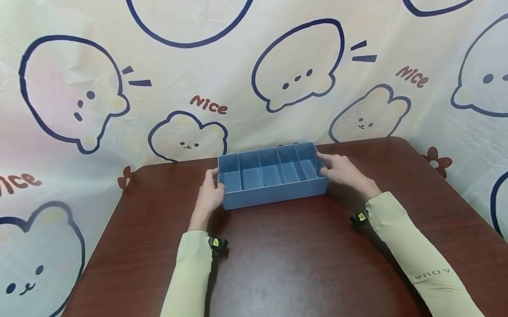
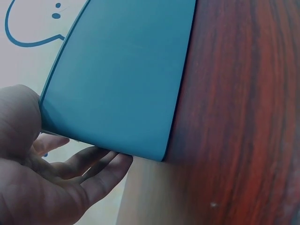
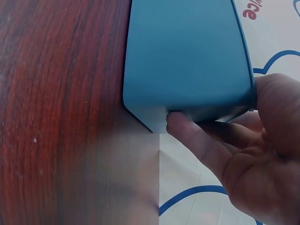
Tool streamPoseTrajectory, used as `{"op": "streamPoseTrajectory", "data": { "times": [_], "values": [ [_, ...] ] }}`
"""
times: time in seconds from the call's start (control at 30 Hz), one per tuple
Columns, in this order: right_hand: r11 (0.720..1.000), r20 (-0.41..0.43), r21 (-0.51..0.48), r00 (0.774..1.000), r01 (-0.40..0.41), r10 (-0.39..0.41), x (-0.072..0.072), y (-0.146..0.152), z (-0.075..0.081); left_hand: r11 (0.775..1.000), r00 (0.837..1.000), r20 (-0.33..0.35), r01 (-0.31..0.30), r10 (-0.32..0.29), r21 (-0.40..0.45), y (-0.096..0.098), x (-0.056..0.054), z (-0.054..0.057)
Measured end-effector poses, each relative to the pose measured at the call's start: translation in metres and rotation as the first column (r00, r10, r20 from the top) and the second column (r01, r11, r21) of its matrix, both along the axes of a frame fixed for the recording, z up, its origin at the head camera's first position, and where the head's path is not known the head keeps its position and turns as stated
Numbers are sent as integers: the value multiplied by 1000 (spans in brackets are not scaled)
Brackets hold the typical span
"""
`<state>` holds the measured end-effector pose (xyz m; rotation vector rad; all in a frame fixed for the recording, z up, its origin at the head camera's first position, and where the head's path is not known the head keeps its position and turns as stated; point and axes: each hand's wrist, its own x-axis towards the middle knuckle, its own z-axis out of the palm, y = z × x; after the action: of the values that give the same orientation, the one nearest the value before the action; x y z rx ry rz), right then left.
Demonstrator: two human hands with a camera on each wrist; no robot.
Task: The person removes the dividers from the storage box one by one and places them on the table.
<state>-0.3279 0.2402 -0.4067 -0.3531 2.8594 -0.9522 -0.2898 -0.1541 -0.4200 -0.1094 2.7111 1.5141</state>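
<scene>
A blue divided storage box (image 1: 277, 193) with several compartments in a row sits near the far side of the table; no contents show in it. At its left end is my left hand (image 1: 210, 192), the thumb at the top rim and the fingers (image 2: 105, 178) bent along the end wall. My right hand (image 1: 342, 168) holds the opposite end in much the same way, thumb by the rim and a finger (image 3: 190, 133) against the end wall. In both wrist views, the smooth long front wall (image 2: 122, 75) faces the camera, its lower edge close along the tabletop.
The dark reddish-brown wooden table (image 1: 268, 268) extends in front of the box and to both sides. A pale curtain (image 1: 241, 73) printed with cartoon bears hangs behind and beside the table. Small dark wrist cameras (image 1: 218, 245) sit on both light green sleeves (image 1: 187, 281).
</scene>
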Motion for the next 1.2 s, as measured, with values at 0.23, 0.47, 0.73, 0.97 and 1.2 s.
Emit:
{"op": "streamPoseTrajectory", "data": {
  "times": [0.23,0.47,0.73,0.97,1.2],
  "values": [
    [999,2,2,999,-32,32,1,1,1,1000,1000,-2,6,-6,-16,-3,3,1],
    [999,10,-7,999,-33,33,4,-1,6,1000,1000,2,21,-21,-16,-6,4,1],
    [1000,-3,-11,1000,-28,28,8,-2,10,999,999,8,34,-34,-21,-5,6,-1],
    [1000,-22,18,999,-24,25,9,-3,12,999,999,7,42,-42,-31,-6,9,0],
    [999,-49,40,999,-5,7,8,-5,14,998,999,4,42,-41,-36,-6,8,1]
  ]
}}
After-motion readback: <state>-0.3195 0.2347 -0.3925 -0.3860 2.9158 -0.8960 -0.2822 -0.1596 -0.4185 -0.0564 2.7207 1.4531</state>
